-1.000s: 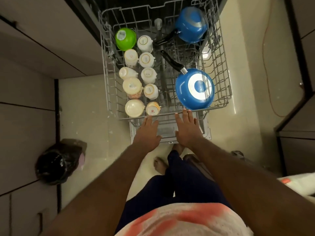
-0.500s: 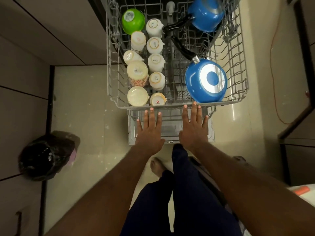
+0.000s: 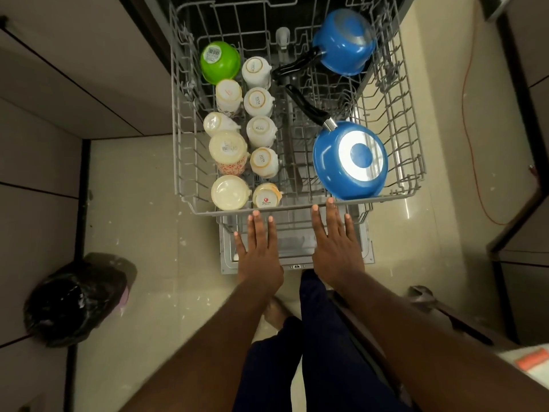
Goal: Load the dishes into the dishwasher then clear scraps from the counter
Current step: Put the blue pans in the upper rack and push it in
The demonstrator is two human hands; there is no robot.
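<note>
The upper rack is sitting pulled well out of the dishwasher, hanging above the open door. The person is holding both hands flat, fingers straight and spread, gripping nothing. The right hand is reaching the front rail just below the big blue pan, and the left hand is reaching it just below the nearest cups. Whether the fingertips are actually pressing, I cannot tell.

I'd guess the rack is about to be pushed in, and a hard or lopsided shove is what I'm worrying about. The rack could be twisting on its runners and sticking. The big pan is leaning at the front right corner and could be sliding against the wire. The blue saucepan at the back is poking its black handle toward the middle, where it might be catching something.

The load is looking tidy. Both pans are lying bottom up on the right. A green bowl is sitting upside down at the back left. In front of it, two rows of pale cups are standing mouth down and packed close, some touching, so a jolt could be knocking them together.
</note>
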